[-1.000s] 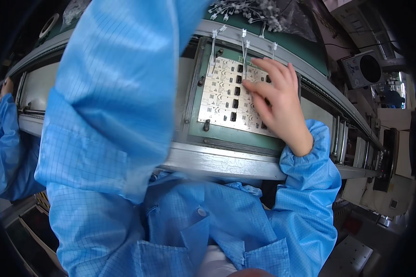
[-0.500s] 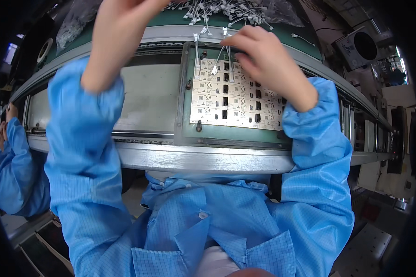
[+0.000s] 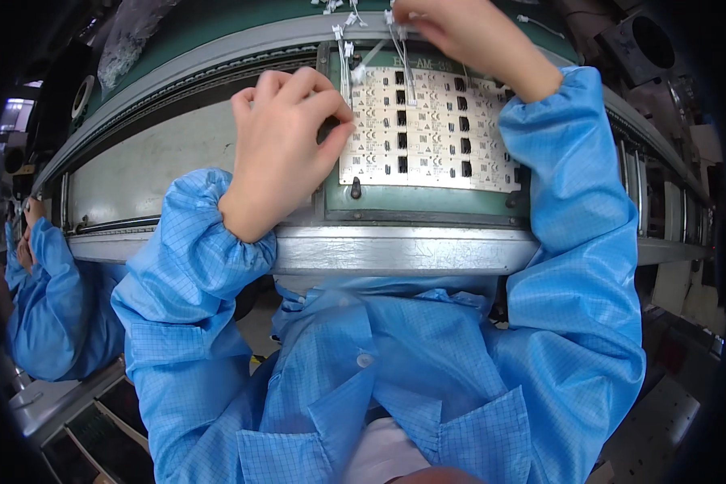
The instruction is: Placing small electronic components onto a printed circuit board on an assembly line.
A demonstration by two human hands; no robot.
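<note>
A panel of white circuit boards (image 3: 427, 145) with black components lies in a green carrier (image 3: 427, 202). Over the panel's left edge, my left hand (image 3: 286, 149) has its fingers curled, thumb and forefinger close together; what they pinch is hidden. Just beyond those fingertips are thin white cables (image 3: 345, 77) with white plugs, one of them blurred. My right hand (image 3: 468, 32) reaches to the far edge of the carrier, fingers bent in beside another white cable (image 3: 407, 73) that runs down onto the boards. Whatever its fingertips hold cannot be made out.
A metal rail (image 3: 379, 250) runs along the near side, another rail (image 3: 274, 32) along the far side. Beyond it lie loose white-plugged cables (image 3: 351, 18) and a clear plastic bag (image 3: 129, 48). At left, another person's blue sleeve (image 3: 56, 298) shows.
My left hand has come down from the far side to the panel's left edge. My right hand has moved away from the boards to the far rail. The whole view has shifted slightly.
</note>
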